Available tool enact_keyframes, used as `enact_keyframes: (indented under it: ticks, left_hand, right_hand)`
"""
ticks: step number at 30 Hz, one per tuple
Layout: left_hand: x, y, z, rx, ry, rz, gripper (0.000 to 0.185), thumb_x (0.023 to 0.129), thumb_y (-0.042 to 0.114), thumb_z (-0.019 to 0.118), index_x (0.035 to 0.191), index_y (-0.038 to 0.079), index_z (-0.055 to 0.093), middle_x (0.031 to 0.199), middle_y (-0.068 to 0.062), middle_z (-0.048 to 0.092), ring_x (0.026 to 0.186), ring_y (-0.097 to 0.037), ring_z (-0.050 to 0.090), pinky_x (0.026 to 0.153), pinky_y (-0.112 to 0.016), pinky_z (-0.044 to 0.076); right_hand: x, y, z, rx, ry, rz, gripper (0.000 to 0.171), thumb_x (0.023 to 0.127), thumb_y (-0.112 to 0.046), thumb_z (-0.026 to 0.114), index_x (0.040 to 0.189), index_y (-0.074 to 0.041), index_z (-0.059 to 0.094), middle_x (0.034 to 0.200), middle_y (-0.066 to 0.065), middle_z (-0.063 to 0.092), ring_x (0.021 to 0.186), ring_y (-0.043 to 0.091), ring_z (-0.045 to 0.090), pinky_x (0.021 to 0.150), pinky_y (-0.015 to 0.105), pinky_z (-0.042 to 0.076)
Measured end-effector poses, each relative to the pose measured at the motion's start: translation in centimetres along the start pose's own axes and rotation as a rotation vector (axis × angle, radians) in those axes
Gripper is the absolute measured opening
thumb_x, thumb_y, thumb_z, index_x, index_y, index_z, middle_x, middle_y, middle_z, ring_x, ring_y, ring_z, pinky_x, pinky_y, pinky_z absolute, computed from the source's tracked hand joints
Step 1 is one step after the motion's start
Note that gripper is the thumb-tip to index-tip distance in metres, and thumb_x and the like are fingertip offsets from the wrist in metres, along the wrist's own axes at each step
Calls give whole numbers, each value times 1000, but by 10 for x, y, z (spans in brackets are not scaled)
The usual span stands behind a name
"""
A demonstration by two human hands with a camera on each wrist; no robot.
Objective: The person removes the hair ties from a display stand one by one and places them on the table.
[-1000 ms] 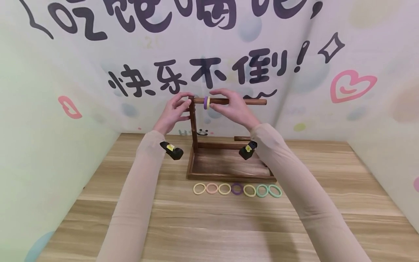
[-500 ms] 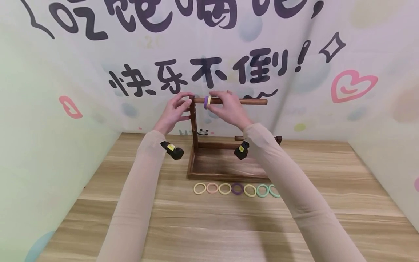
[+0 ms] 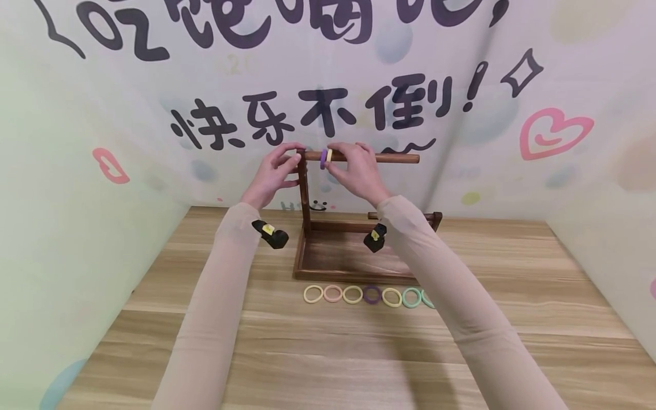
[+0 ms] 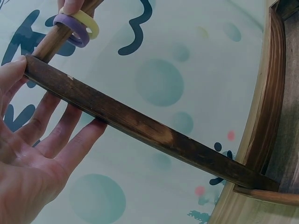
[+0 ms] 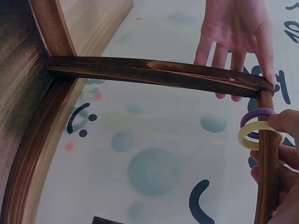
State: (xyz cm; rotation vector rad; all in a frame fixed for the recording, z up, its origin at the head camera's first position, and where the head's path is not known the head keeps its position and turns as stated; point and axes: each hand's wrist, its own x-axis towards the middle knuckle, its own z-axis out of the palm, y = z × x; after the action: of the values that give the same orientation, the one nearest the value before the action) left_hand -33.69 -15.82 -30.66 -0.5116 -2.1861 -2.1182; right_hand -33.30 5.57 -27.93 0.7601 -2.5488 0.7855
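Observation:
A dark wooden stand has an upright post (image 3: pixel 304 199) and a horizontal rod (image 3: pixel 397 158) at its top. My left hand (image 3: pixel 271 175) holds the post near its upper end, thumb at the top corner and fingers behind it, as the left wrist view shows. A purple ring (image 4: pixel 70 29) and a yellow ring (image 4: pixel 88 22) hang around the rod, close together, a short way from the post. With thumb and fingers, my right hand (image 3: pixel 357 171) pinches the yellow ring; the purple one sits on its post side.
Below the rod lies the stand's tray base (image 3: pixel 338 256). Along its front edge, several loose rings lie in a row on the wooden table (image 3: pixel 307 353), among them a pink ring (image 3: pixel 333 294) and a dark purple ring (image 3: pixel 372 294). A lower peg (image 3: pixel 373 216) is partly hidden by my right arm.
My right hand and forearm have shifted slightly left, uncovering the stand's short right post and partly covering the rightmost green ring. The left hand stays in place.

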Motion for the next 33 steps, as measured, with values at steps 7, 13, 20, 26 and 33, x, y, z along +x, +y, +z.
enact_keyframes:
  ticks: [7,13,20,26,33]
  left_hand:
    - [0,0,0,5,-2,5,26,101,19,53,126,14,56,112,-17,58,107,-32,59,87,-52,51]
    - [0,-1,0,11,-9,0,27,101,20,52,127,13,55,115,-19,58,108,-34,58,88,-52,50]
    - [0,-1,0,17,-6,0,28,101,21,53,128,13,54,116,-19,57,110,-35,58,90,-54,48]
    - [0,-2,-1,21,-6,8,27,101,21,52,127,14,55,116,-18,58,110,-34,58,89,-53,50]
    - [-1,-1,-1,24,-9,18,26,101,21,52,127,15,56,114,-17,59,108,-33,59,88,-52,50]
  right_hand:
    - [-3,1,-4,33,20,-15,41,93,-21,66,129,-2,59,124,11,63,114,23,57,112,40,19]
    - [-6,3,-6,38,28,-14,41,93,-22,66,129,-2,59,123,11,63,114,23,57,112,40,20]
    - [-10,8,-12,21,53,-21,41,93,-20,66,129,-3,59,125,10,62,117,24,54,110,44,21]
    - [-14,13,-17,24,68,-22,40,92,-19,66,129,-3,59,127,11,61,121,24,52,110,44,19]
    - [-18,16,-22,14,79,-30,41,92,-19,66,128,-2,59,127,12,61,121,25,52,111,43,18]
